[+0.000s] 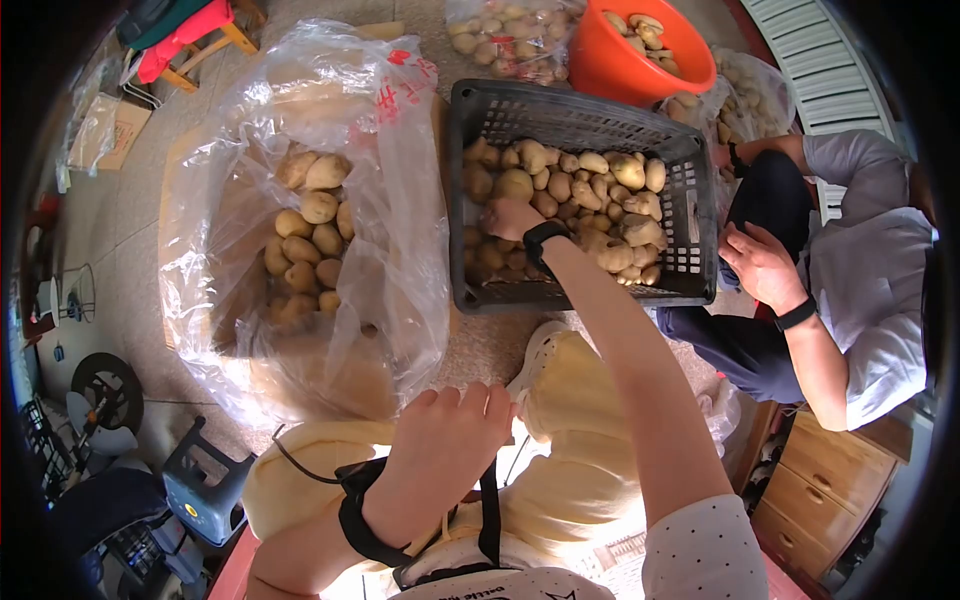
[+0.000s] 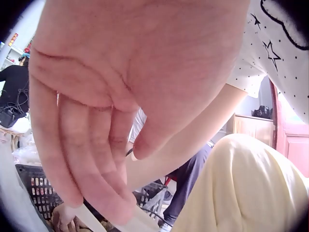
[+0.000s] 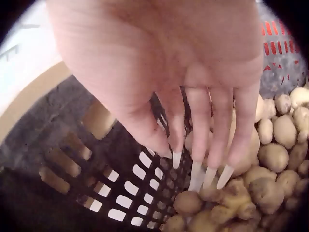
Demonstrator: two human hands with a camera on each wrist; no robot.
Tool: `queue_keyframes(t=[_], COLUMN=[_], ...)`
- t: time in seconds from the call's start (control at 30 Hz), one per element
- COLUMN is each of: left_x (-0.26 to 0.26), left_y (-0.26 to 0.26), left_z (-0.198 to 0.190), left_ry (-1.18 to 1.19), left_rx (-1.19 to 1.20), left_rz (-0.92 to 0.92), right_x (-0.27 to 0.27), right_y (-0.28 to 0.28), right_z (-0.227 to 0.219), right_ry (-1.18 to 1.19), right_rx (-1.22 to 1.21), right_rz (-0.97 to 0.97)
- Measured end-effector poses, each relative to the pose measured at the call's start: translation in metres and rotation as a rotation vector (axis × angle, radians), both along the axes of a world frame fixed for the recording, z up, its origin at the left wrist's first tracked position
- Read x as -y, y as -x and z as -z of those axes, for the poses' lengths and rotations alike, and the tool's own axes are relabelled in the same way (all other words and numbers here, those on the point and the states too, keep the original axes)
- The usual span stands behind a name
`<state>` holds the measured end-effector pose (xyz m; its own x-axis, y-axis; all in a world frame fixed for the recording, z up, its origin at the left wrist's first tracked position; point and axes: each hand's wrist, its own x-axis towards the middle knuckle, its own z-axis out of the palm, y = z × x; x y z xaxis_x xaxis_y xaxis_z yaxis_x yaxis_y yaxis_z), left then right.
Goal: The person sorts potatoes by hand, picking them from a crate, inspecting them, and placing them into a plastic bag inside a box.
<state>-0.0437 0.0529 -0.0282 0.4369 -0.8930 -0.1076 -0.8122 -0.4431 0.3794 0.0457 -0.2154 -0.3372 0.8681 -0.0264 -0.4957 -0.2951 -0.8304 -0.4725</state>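
My right hand (image 1: 510, 218) reaches into the left end of a black plastic crate (image 1: 480, 115) holding many potatoes (image 1: 628, 172). In the right wrist view its fingers point down, loosely extended, with the long nails right at several potatoes (image 3: 187, 203) beside the slotted wall. Some potatoes in the crate look knobbly. My left hand (image 1: 445, 445) hangs over my lap, its fingers relaxed and slightly bent, with nothing in the palm. Left of the crate stands a cardboard box lined with a clear plastic bag (image 1: 400, 290), with smooth potatoes (image 1: 297, 250) at its bottom.
Another person (image 1: 870, 290) sits at the crate's right, one hand (image 1: 765, 268) raised by its edge. Behind the crate stand an orange bucket (image 1: 590, 60) and a bag of potatoes (image 1: 510, 45). A blue stool (image 1: 205, 490) is at lower left, a wooden drawer cabinet (image 1: 825, 480) at lower right.
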Motion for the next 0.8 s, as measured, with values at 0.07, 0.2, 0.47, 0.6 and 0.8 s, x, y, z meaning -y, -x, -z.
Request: queue_keyframes(t=[0.07,0.2,0.47,0.6,0.8], left_x=[0.001,0.0,0.001,0.002,0.003], left_y=[0.0,0.0,-0.012,-0.012,-0.013], left_z=[0.001,-0.001,-0.001,0.001,0.002], left_ry=[-0.005,0.009,-0.015,-0.044,-0.01], left_rx=[0.02,0.023,0.02,-0.013,-0.001], left_rz=[-0.006,-0.01,0.034,0.018,0.01], right_x=[-0.012,-0.03,-0.047,-0.049,-0.056], right_y=[-0.002,-0.009,0.005,-0.002,0.002], right_z=[0.01,0.019,0.058,0.048,0.068], right_ry=[0.088,0.338,0.405,0.518,0.678], right_rx=[0.068,0.08,0.125,0.066,0.299], right_rz=[-0.061,-0.251,-0.185,-0.317,-0.484])
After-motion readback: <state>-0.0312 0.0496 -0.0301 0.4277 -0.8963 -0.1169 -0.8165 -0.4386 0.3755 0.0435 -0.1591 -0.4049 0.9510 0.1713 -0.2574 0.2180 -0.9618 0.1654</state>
